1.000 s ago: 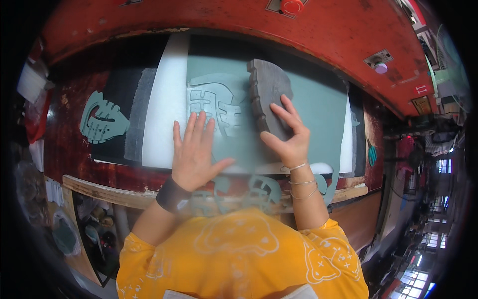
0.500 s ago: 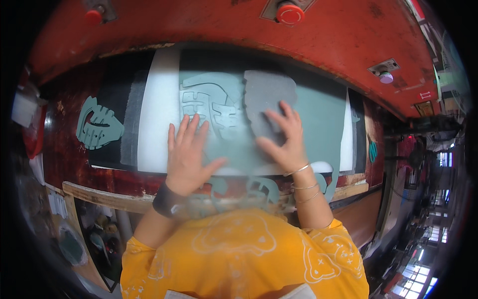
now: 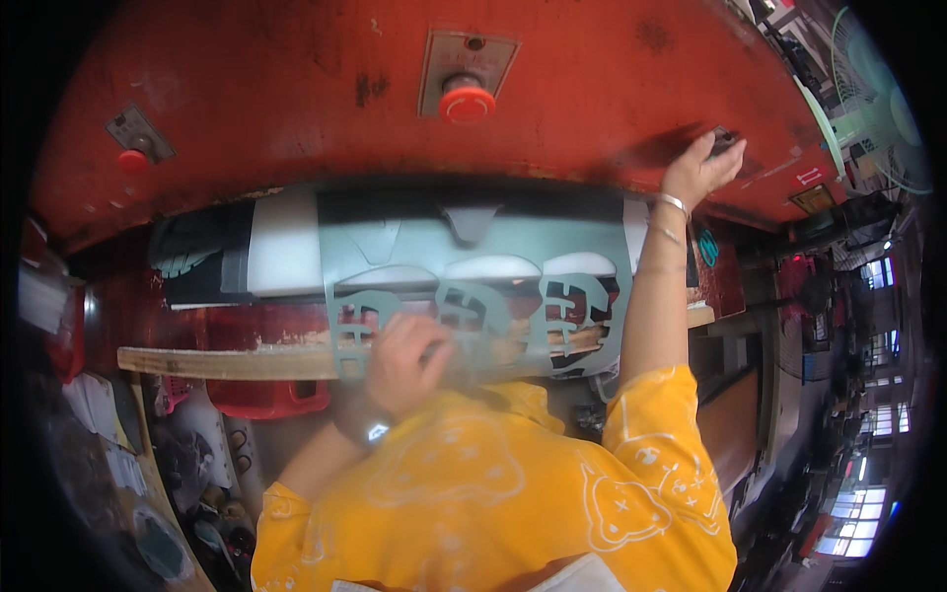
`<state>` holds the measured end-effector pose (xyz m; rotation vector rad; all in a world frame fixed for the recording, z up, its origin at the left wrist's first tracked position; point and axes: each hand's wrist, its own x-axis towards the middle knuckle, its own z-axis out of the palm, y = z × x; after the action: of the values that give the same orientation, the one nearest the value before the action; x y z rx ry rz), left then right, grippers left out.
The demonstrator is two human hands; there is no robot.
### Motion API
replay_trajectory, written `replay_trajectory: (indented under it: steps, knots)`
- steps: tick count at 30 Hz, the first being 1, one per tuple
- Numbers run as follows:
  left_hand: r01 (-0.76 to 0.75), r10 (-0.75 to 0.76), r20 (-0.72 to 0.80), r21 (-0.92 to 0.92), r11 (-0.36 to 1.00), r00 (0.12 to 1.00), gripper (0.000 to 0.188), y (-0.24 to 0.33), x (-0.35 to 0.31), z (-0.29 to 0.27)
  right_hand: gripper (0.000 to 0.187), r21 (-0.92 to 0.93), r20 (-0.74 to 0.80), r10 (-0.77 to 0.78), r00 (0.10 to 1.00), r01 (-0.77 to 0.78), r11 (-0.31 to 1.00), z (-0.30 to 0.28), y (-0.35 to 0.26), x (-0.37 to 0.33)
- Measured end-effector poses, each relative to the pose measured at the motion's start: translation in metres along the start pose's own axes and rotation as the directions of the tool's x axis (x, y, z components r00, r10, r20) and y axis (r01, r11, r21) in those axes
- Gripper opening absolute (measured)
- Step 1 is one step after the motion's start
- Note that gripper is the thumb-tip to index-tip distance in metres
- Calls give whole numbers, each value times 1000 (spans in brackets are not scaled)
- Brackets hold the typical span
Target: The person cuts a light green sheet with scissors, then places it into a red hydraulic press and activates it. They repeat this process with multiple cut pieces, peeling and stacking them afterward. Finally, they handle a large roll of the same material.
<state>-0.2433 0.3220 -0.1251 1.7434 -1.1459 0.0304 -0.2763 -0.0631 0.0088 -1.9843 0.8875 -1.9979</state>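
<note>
My right hand point(image 3: 702, 173), with bangles on its wrist, reaches up to the right side of the red machine front. Its thumb and fingers are spread around a control on a dark plate point(image 3: 725, 138), which they mostly cover. Low in front of me, my left hand point(image 3: 406, 360) is smeared by motion, so its grip is unclear. It is beside the grey-green sheet point(image 3: 360, 242), whose cut-out part hangs over the table's front edge. A grey piece point(image 3: 470, 222) lies on this sheet, partly hidden beneath the machine.
The red machine point(image 3: 296, 89) spans the far side, with a red mushroom button point(image 3: 467, 101) at its middle and another red button point(image 3: 133, 160) at left. A wooden rail point(image 3: 227, 363) edges the table. Green-handled scissors point(image 3: 708, 249) lie at right. A red bin point(image 3: 266, 397) stands below.
My right hand has left the grey piece and moved up to the machine's right-hand control. My left hand has come back off the sheet toward my body. The view has shifted.
</note>
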Motion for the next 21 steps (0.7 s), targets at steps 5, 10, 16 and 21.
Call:
replay_trajectory:
  steps: [5,10,16,21]
  knots:
    - [173,-166,-71,104,979,984,24,7,-1,5,61,236,155,60,986,-96,967,-97,-10,-71]
    - [303,-307,-2,168,938,952,30,12,2,9,34,222,906,-263,332,156,962,-154,-38,-149]
    - [315,-317,-25,217,924,948,30,15,1,11,50,77,976,-130,172,285,956,-162,-59,-170]
    - [280,-274,-59,264,923,960,29,21,2,13,52,82,968,-155,199,335,939,-165,-64,-165]
